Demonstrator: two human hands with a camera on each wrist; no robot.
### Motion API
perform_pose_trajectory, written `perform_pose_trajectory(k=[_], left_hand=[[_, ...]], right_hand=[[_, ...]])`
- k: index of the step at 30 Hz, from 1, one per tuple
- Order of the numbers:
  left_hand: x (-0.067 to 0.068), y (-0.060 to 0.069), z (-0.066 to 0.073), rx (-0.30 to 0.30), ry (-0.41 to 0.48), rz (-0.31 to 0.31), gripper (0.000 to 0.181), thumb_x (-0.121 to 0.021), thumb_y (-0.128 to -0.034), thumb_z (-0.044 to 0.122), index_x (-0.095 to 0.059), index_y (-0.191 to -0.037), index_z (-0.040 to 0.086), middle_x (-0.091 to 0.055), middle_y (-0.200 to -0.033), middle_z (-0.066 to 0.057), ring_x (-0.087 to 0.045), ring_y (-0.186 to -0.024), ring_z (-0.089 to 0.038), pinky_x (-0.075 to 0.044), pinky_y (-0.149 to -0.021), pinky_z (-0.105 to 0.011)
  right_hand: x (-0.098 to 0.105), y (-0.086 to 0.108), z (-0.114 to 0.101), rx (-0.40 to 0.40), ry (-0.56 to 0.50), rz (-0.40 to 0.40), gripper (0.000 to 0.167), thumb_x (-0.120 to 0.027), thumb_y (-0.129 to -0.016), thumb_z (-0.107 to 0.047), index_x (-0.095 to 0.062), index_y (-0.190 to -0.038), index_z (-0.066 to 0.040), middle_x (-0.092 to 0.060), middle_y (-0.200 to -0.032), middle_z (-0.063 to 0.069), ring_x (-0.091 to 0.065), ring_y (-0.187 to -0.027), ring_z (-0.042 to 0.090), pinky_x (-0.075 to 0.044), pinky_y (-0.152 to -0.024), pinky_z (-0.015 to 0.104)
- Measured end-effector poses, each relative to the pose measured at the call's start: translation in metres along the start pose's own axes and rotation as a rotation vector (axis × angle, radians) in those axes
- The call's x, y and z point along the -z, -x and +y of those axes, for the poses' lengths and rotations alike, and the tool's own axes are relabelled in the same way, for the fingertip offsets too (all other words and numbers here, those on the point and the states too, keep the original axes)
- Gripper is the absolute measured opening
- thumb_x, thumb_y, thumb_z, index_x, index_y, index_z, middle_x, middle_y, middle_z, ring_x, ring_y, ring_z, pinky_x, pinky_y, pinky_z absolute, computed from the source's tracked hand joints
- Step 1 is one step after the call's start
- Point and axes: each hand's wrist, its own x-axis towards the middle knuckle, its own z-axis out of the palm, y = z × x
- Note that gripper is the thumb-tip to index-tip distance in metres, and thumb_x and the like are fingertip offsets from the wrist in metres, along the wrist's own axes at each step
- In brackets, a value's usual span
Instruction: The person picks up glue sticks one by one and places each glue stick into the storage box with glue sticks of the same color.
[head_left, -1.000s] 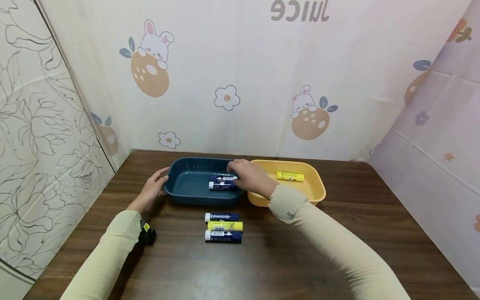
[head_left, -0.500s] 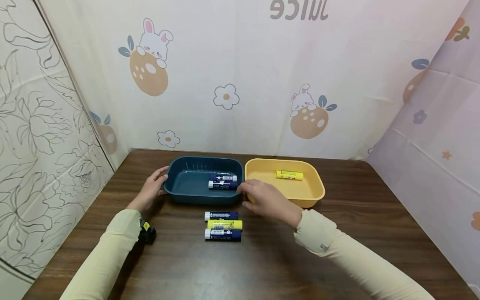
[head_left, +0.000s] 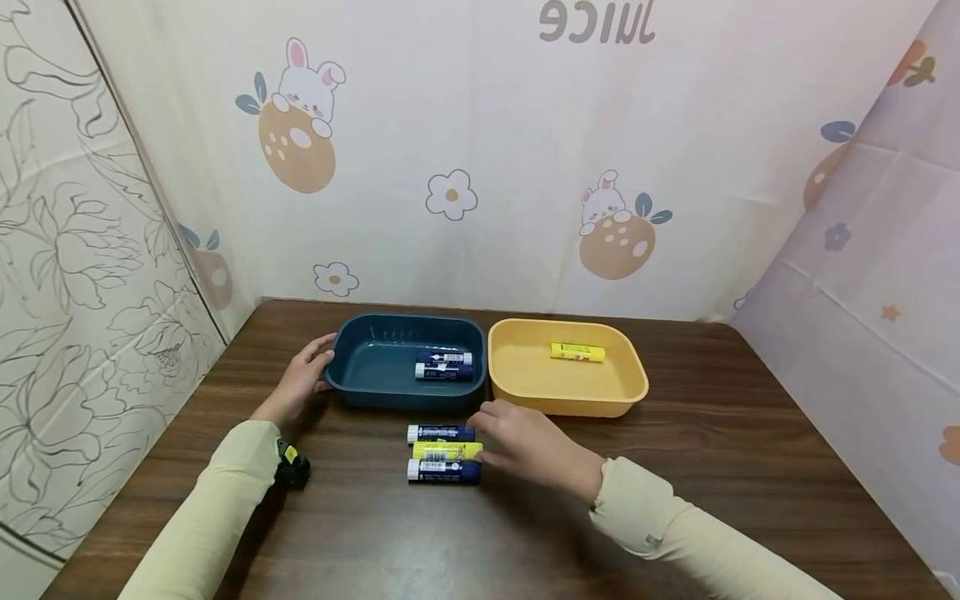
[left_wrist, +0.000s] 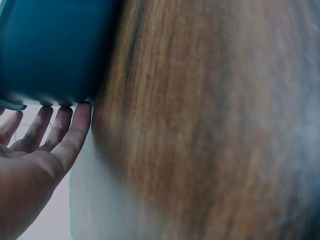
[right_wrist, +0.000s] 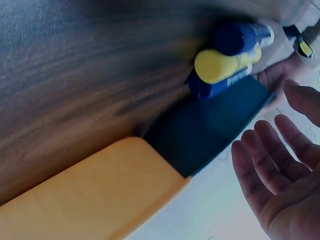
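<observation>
My left hand (head_left: pixel 298 379) has its fingertips against the left end of the dark blue tray (head_left: pixel 405 401); in the left wrist view those fingers (left_wrist: pixel 75 132) are nearly straight along the tray's wall. Three glue sticks lie in a row before the tray: a navy one (head_left: pixel 441 433) at the back, a yellow one (head_left: pixel 447 452) between, and another navy one (head_left: pixel 444 472) in front. Beside their right ends hovers my right hand (head_left: pixel 536 442), fingers spread and holding nothing. From the right wrist, the yellow stick (right_wrist: pixel 215 66) appears apart from that hand.
Inside the blue tray, two navy glue sticks (head_left: pixel 444 372) lie at the right. A yellow tray (head_left: pixel 570 405) stands against its right end, with one yellow glue stick (head_left: pixel 577 352) in it. A patterned curtain (head_left: pixel 480 258) hangs behind the wooden table (head_left: pixel 360 533).
My right hand has come out from over the blue tray's right end, toward me, to beside the row of glue sticks. My left hand has stayed at the blue tray.
</observation>
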Motion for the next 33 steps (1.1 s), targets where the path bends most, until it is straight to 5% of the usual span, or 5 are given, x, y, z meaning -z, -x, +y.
perform_pose_trajectory(k=[19, 33], left_hand=[[0.0, -0.001, -0.002, -0.002, 0.002, 0.004, 0.051, -0.031, -0.1055, 0.026, -0.019, -0.153, 0.009, -0.021, -0.15, -0.024, -0.032, -0.129, -0.038, -0.041, -0.097, -0.05], [0.002, -0.004, -0.003, 0.013, 0.024, -0.005, 0.051, -0.03, -0.1056, 0.023, -0.018, -0.153, 0.009, -0.016, -0.153, -0.024, -0.028, -0.132, -0.04, -0.036, -0.101, -0.055]], right_hand=[[-0.04, -0.013, -0.02, 0.174, 0.236, -0.08, 0.036, -0.073, -0.085, -0.028, -0.063, -0.115, -0.011, -0.06, -0.1, 0.0, -0.054, -0.087, 0.011, -0.05, -0.076, 0.024], [-0.053, -0.018, -0.024, 0.17, 0.259, -0.064, 0.034, -0.074, -0.084, -0.022, -0.064, -0.114, -0.01, -0.059, -0.097, 0.0, -0.055, -0.089, 0.011, -0.05, -0.073, 0.024]])
